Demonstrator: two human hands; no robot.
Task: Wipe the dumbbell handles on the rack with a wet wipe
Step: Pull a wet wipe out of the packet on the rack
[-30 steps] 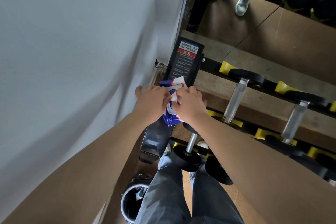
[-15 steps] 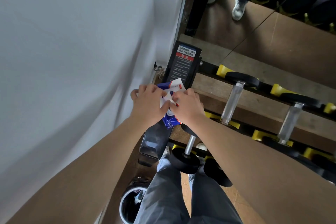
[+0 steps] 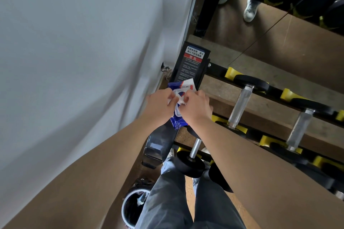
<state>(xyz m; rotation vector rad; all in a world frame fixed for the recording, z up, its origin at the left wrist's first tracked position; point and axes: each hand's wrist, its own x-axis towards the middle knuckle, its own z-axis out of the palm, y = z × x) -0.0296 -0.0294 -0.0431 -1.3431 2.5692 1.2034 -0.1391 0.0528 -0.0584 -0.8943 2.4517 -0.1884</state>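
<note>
wall point(image 3: 74, 61) close left, dumbbell rack point(image 3: 191, 69) right

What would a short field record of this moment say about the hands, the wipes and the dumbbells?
left hand grip: holds the wet wipe pack from its left side
right hand grip: pinches at the pack's opening
pack flap: lifted open
dumbbell handles: on the rack, neither hand touching them
wipe: none clearly pulled out
below: bin on the floor
</note>
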